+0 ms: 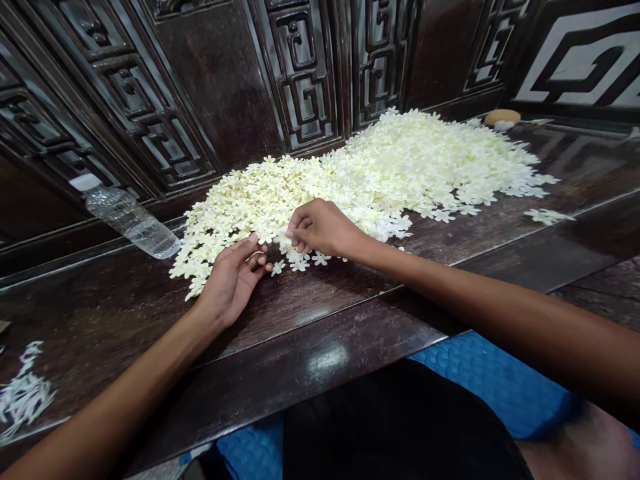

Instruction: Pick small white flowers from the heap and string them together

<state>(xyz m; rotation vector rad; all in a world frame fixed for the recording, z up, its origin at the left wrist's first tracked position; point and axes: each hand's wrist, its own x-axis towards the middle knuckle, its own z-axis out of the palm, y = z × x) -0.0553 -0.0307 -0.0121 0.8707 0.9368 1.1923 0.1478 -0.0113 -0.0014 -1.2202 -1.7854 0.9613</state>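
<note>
A long heap of small white and cream flowers (425, 160) lies on the dark wooden bench (300, 333). My left hand (233, 277) is at the heap's front left edge, palm turned up, its thumb and fingers curled together near a white flower; what they pinch is too small to make out. Just to its right, my right hand (320, 230) is closed over the front of the heap, fingertips bent inward. Whatever lies between its fingers is hidden. The two hands are close but apart.
A clear plastic bottle with a white cap (130, 217) leans at the left behind my left hand. White strips (25, 393) lie at the far left. A round tan object (502, 119) sits at the back right. Carved dark panels (220, 73) rise behind the bench.
</note>
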